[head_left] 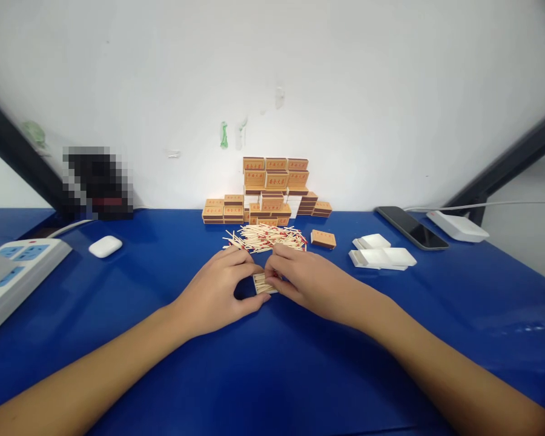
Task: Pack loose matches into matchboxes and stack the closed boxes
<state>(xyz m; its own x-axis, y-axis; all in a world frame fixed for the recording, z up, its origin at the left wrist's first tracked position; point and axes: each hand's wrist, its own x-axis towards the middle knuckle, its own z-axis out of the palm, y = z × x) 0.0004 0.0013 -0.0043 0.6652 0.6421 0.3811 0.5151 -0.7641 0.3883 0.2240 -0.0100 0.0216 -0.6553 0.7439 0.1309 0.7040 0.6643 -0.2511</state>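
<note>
Both hands meet at the middle of the blue table [272, 375]. My left hand [215, 290] and my right hand [306, 278] have their fingers curled and pinched around a small open matchbox tray [263, 283] filled with matches, which lies on the table between them. Just beyond the fingers lies a loose pile of matches [266, 237] with red heads. A single closed matchbox [323, 238] sits to the right of the pile. A stack of orange matchboxes [272, 191] stands against the white wall behind.
White empty trays [381, 254] lie to the right, with a dark phone [411, 227] and a white device [456, 225] further right. A white earbud case [105, 246] and a power strip [13, 272] lie to the left. A pixelated dark object [97, 181] stands at the back left.
</note>
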